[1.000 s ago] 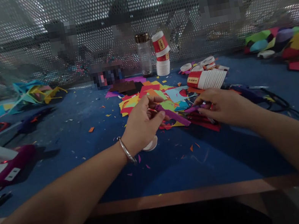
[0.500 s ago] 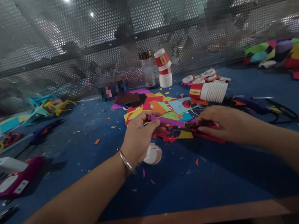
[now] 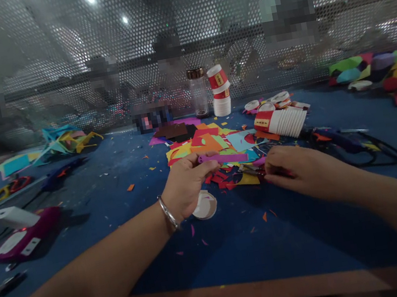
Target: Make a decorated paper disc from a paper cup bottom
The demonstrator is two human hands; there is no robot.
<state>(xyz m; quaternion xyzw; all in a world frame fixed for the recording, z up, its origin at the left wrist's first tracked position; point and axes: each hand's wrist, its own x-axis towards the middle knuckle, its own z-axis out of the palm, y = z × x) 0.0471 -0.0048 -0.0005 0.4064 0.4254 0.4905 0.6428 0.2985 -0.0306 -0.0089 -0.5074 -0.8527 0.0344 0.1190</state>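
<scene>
A purple paper strip (image 3: 228,157) is pinched at its left end between the thumb and fingers of my left hand (image 3: 192,175). Its other end points right, over a heap of coloured paper scraps (image 3: 204,139). My right hand (image 3: 289,165) is closed around a pair of scissors (image 3: 251,170); the blades stick out leftward, just below the strip and apart from it. Most of the scissor handle is hidden by my fingers. Below my left hand a white paper cup (image 3: 204,205) shows its round opening, with a few purple bits in it.
Stacked red-and-white paper cups (image 3: 219,91) stand by a clear bottle (image 3: 198,93). More cups (image 3: 282,121) lie on their side. Glue guns lie at the right (image 3: 338,138) and left (image 3: 60,174), with cables. A purple power strip (image 3: 25,235) is at left. Perforated metal mesh (image 3: 148,39) rises behind.
The scissor blades have come away from the purple strip's right end and dropped slightly below it. The strip has levelled out in my left hand. The whole view has shifted a little.
</scene>
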